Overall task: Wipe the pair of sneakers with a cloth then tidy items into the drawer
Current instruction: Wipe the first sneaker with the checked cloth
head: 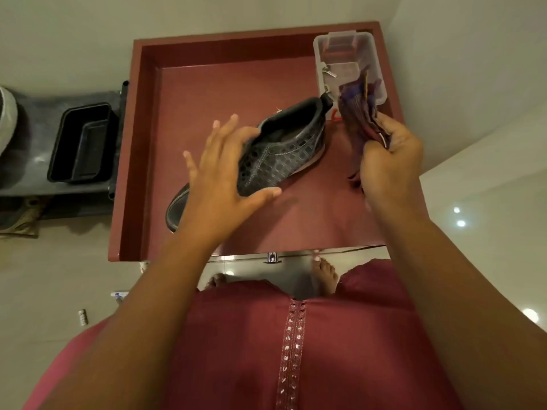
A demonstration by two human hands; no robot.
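While left hand (225,176) steadies sneaker (266,155), open drawer (130,149) floor beyond.

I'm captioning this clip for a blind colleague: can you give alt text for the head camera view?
Seen from above, a person's left hand touches a dark grey sneaker lying in an open red drawer, while the right hand grips a purple cloth. A clear plastic box sits in the drawer's far right corner.
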